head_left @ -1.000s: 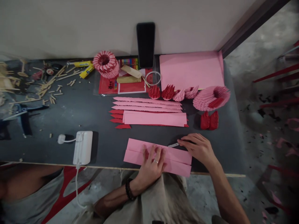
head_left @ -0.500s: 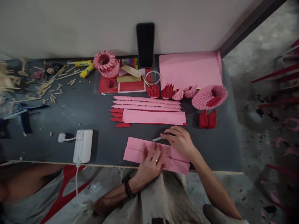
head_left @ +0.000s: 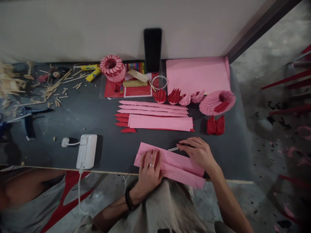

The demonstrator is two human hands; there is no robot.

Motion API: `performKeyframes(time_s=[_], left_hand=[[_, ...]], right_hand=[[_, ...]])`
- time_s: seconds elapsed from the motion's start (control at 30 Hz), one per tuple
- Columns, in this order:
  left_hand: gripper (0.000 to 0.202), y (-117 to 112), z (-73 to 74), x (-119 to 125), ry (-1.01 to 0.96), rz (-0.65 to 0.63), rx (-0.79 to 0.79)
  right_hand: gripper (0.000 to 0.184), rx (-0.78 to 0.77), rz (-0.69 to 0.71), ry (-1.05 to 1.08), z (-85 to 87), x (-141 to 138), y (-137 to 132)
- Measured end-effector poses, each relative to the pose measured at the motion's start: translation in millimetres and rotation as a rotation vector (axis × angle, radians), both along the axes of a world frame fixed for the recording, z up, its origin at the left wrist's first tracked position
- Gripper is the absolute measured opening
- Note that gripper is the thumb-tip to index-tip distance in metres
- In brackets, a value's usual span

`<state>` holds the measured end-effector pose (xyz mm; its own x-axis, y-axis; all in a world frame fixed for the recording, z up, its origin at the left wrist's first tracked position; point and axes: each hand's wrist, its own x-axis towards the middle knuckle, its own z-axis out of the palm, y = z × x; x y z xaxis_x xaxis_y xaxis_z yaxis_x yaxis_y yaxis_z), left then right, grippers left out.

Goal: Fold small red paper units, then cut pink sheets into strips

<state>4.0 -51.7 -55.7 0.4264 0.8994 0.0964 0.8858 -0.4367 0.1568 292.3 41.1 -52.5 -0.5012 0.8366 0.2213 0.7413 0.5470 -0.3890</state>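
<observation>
A pink paper sheet [head_left: 181,160] with a lengthwise crease lies tilted at the table's front edge, its near right corner jutting past the edge. On its left part rests my left hand [head_left: 149,165], fingers laid over the paper and not closed round anything. My right hand [head_left: 198,150] is closed on a slim grey blade [head_left: 173,149], whose tip points left along the sheet's far edge. The rest of the blade is hidden by my fingers. Just beyond lie pink paper strips [head_left: 160,122] stacked over red strips [head_left: 121,119].
Folded-paper pieces [head_left: 217,102] and a red-pink paper vase [head_left: 112,68] stand farther back. A phone [head_left: 152,50] leans on the wall beside pink sheets [head_left: 198,74]. At left are a white power bank [head_left: 86,151], wooden sticks [head_left: 51,89] and another person's leg [head_left: 31,191].
The creased pink sheet has shifted right and turned slightly, its right end nearer me. My left hand has moved left with fingers closer together; my right hand and the blade have moved right.
</observation>
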Motion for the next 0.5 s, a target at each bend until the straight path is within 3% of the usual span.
performKeyframes(time_s=[0.23, 0.5], left_hand=[[0.075, 5.1, 0.0, 16.3, 0.011, -0.135, -0.089], [0.077, 9.1, -1.7, 14.9, 0.020, -0.174, -0.019]], right_hand=[[0.025, -0.016, -0.049, -0.016, 6.4, 17.2, -4.6], [0.020, 0.074, -0.091, -0.021, 1.5, -0.6, -4.6]])
